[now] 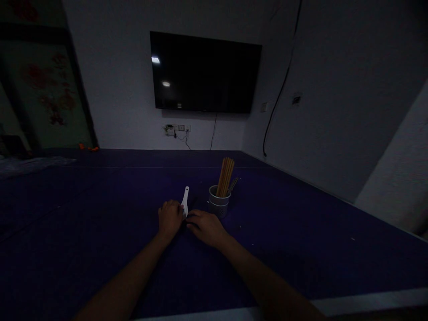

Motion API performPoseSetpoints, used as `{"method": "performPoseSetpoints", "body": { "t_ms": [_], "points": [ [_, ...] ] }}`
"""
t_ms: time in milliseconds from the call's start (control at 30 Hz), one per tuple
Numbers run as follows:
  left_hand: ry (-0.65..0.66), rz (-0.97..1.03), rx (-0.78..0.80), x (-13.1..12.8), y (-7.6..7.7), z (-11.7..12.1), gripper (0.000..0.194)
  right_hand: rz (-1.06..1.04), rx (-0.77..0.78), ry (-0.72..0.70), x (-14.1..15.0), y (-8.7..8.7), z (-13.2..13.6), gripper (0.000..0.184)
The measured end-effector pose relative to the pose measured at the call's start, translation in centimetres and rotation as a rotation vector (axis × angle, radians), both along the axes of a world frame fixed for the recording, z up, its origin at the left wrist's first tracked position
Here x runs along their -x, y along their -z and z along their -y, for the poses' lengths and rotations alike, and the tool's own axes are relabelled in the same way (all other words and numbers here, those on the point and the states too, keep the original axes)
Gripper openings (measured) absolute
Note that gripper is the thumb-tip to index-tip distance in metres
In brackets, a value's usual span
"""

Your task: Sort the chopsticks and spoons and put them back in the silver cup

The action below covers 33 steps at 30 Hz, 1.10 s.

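A white soup spoon (185,200) with a hole at its handle end points away from me over the purple surface. My left hand (170,219) is closed on its bowl end, which the fingers partly cover. Just to the right, my right hand (206,226) has its thumb and fingers apart, with the fingertips close to the spoon's bowl; whether they touch it I cannot tell. Behind the right hand stands a grey metal holder (218,206) containing a bundle of wooden chopsticks (225,177) and a metal utensil (233,183) leaning right.
The purple surface (301,232) runs back to the wall, with small white specks on it. Clear plastic wrapping (30,166) lies at the far left. A television (205,73) hangs above sockets (177,128), and a black cable (277,102) runs down the right wall.
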State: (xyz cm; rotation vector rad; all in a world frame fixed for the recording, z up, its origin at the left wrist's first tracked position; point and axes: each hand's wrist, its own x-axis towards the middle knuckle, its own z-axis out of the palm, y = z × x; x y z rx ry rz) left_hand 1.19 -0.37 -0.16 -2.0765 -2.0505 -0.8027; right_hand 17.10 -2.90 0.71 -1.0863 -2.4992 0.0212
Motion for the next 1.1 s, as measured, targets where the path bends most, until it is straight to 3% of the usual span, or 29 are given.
{"method": "performPoseSetpoints", "body": {
  "t_ms": [200,300,433,567,700,867,1100],
  "points": [
    [0.18,0.108,-0.372,0.4,0.1,-0.1,0.032,-0.375,-0.232,0.222,-0.4,0.0,-0.2,0.031],
    [0.331,0.048,-0.508,0.1,0.1,0.3,0.03,-0.562,-0.367,0.214,-0.7,0.0,-0.3,0.035],
    [0.474,-0.041,-0.59,-0.5,0.1,0.9,0.026,-0.666,-0.517,0.101,-0.8,-0.3,0.0,0.033],
    [0.506,-0.055,-0.629,-0.6,0.1,1.1,0.026,-0.716,-0.652,0.041,-0.7,-0.7,0.7,0.029],
    [0.426,-0.018,-0.604,-0.5,0.2,0.9,0.029,-0.816,-0.786,0.151,-1.8,-1.5,0.7,0.029],
    [0.361,0.028,-0.533,-0.4,0.4,0.5,0.027,-0.879,-0.741,0.434,-4.3,-2.7,-0.5,0.04],
    [0.371,0.024,-0.448,-0.3,0.5,0.2,0.024,-0.85,-0.558,0.613,-5.2,-2.8,-1.5,0.049]
  ]
}}
